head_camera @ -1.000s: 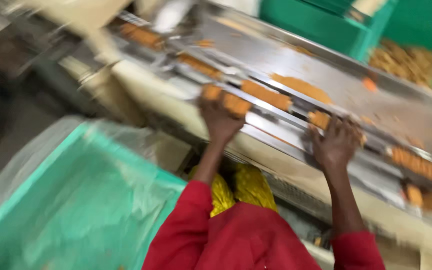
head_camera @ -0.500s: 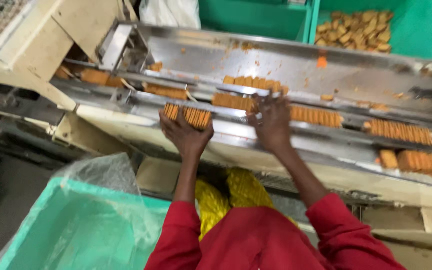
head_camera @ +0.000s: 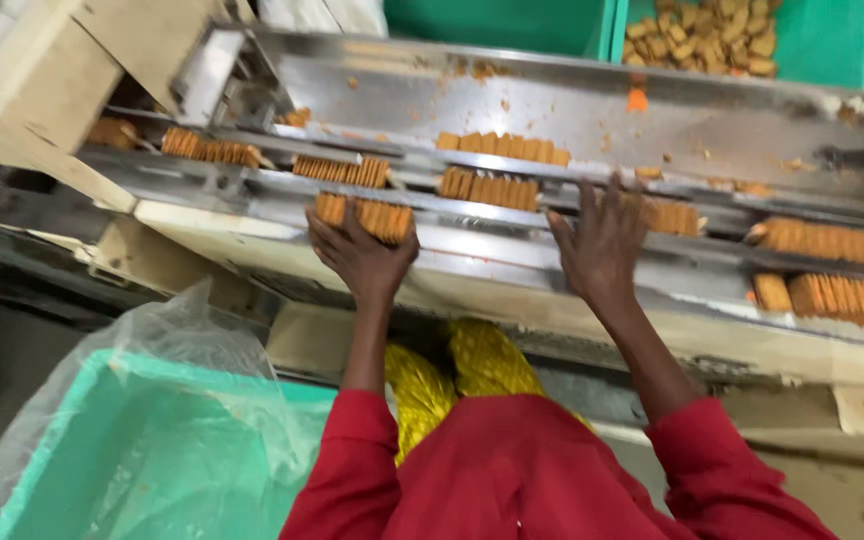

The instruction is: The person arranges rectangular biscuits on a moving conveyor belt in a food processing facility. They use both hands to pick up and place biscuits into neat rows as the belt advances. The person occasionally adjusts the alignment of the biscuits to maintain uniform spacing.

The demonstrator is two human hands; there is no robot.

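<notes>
The left hand (head_camera: 357,255) cups a row of biscuits (head_camera: 364,217) on the near lane of the steel conveyor (head_camera: 512,255); the right hand (head_camera: 602,245) lies spread flat, holding nothing, beside another row (head_camera: 674,215). Squeezing each row from both ends should keep the stack from buckling.

Dark floor (head_camera: 12,350) below — green crates (head_camera: 822,45) behind the steel conveyor frame (head_camera: 552,90).

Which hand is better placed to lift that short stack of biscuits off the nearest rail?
Left. The left hand already cups the short biscuit stack on the near rail, fingers around it. The right hand lies spread flat further along, holding nothing.
</notes>
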